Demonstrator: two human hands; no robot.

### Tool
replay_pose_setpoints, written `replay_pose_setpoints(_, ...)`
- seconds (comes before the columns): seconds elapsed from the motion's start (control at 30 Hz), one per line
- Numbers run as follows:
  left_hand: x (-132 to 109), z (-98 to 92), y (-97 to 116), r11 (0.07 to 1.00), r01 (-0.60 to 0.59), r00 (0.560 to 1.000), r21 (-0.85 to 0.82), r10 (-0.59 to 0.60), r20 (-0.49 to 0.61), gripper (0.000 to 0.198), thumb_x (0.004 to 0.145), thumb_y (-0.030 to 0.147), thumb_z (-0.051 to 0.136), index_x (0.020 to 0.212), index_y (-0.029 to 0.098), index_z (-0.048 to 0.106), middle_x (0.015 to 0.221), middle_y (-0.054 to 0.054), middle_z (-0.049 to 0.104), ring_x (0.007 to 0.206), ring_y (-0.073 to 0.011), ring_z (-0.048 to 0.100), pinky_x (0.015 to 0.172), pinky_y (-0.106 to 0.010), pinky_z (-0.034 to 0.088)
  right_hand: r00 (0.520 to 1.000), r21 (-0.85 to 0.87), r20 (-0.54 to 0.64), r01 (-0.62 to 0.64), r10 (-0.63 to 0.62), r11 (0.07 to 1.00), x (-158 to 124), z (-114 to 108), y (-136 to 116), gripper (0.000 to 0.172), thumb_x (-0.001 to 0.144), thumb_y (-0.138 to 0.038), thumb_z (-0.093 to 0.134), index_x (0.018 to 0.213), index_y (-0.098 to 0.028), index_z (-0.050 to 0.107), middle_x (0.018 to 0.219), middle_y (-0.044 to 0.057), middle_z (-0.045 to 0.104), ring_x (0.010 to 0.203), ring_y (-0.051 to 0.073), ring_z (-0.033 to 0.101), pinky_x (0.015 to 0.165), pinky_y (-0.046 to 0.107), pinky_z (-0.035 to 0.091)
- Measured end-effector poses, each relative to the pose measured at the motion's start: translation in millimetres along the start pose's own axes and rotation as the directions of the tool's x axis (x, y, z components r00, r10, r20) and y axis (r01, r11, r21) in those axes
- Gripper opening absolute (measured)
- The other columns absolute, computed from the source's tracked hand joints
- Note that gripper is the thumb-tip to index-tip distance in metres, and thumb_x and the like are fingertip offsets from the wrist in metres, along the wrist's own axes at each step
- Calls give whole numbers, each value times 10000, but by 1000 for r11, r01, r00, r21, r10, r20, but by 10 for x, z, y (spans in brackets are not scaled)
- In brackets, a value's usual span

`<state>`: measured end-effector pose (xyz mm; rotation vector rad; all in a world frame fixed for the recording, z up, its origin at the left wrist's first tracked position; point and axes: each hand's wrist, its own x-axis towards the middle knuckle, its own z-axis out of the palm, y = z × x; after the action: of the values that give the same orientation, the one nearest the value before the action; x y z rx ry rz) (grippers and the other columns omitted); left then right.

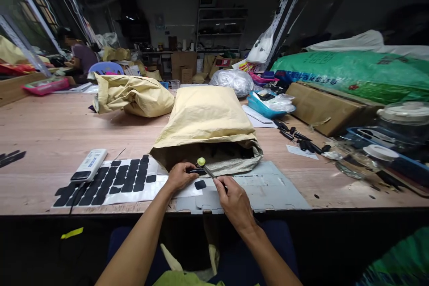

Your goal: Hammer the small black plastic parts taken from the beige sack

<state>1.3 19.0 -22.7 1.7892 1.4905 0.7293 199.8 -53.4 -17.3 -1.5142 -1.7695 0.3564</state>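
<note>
My left hand [179, 176] is closed on a small black part [195, 171] just in front of the open mouth of a big yellow paper sack [204, 120]. My right hand [234, 201] grips a thin metal tool [209, 172] whose tip reaches that part. A small yellow-green blob [201, 161] sits at the tool's far end. One black rubber pad [200, 184] lies between my hands on the grey sheet [268, 187]. To the left lies a white backing sheet with several black pads [114, 181].
A white remote-like device [90, 165] rests on the pad sheet. A second crumpled yellow sack [134, 94] lies behind. Black parts [301, 138], a cardboard box [328, 107], blue trays and glass jars [368, 156] crowd the right. A person [78, 53] sits far left.
</note>
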Motion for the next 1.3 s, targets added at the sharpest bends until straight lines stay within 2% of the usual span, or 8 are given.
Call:
replay_pose_setpoints(0.2, 5, 7, -1, 999, 48, 999, 18, -49, 6, 246, 720, 343, 715, 907, 196, 782, 791, 0, 729, 786, -193, 648, 704, -261, 454, 999, -140, 32, 28, -24, 990, -68, 84, -91, 294, 997, -398, 386, 892, -225, 599, 858, 29, 652, 749, 155, 602, 630, 250, 379)
replay_pose_setpoints(0.43, 6, 19, 24, 997, 72, 997, -10, -73, -22, 258, 703, 300, 738, 943, 220, 787, 921, -27, 764, 874, -207, 675, 794, -280, 470, 999, -126, -47, -31, 26, 992, -70, 10, -39, 306, 989, -434, 402, 883, -228, 600, 854, 35, 662, 732, 157, 598, 624, 260, 376)
replay_pose_setpoints(0.57, 9, 25, 24, 997, 83, 996, -7, -83, -14, 275, 701, 309, 726, 951, 211, 786, 923, -35, 766, 873, -216, 677, 773, -283, 475, 1000, -167, -15, -16, 14, 986, -118, -8, 26, 304, 987, -430, 396, 882, -232, 602, 845, 33, 666, 728, 164, 604, 613, 267, 367)
replay_pose_setpoints(0.67, -2, 12, 39, 997, 77, 997, 14, -77, -11, 264, 704, 313, 713, 938, 213, 784, 905, -28, 764, 857, -213, 674, 755, -282, 471, 1000, -188, -19, -25, 22, 982, -76, -24, 92, 292, 977, -424, 414, 871, -237, 613, 845, 27, 673, 727, 162, 606, 617, 267, 363)
replay_pose_setpoints(0.83, -41, -26, 88, 997, 46, 999, 61, -46, -8, 288, 713, 344, 694, 954, 207, 772, 901, -28, 753, 810, -203, 661, 734, -284, 468, 990, -333, -139, -53, 7, 941, 250, -88, 310, 227, 939, -395, 490, 893, -236, 645, 920, 24, 677, 727, 149, 577, 613, 277, 321)
replay_pose_setpoints(1.0, -50, -14, 77, 996, 27, 1000, 87, -26, -10, 302, 725, 396, 698, 960, 219, 766, 924, -32, 745, 832, -212, 652, 708, -284, 447, 993, -530, -84, 25, -82, 848, 483, -64, 656, 170, 894, -338, 562, 812, -208, 636, 840, 39, 649, 809, 195, 543, 687, 305, 316)
replay_pose_setpoints(1.2, -33, -19, 20, 998, 2, 1000, 55, -2, 9, 288, 712, 385, 720, 941, 215, 760, 892, -26, 715, 818, -200, 631, 739, -291, 455, 990, -526, -110, 15, -86, 850, 475, 0, 795, 160, 887, -351, 566, 820, -215, 619, 839, 28, 625, 812, 191, 513, 705, 307, 308)
replay_pose_setpoints(1.3, -136, -77, 69, 998, -65, 995, 20, 63, 76, 232, 679, 351, 769, 866, 214, 765, 979, -44, 684, 939, -221, 612, 859, -322, 462, 990, -511, -117, 13, -84, 860, 473, -4, 765, 155, 886, -347, 564, 824, -215, 615, 840, 24, 624, 809, 185, 509, 710, 303, 305)
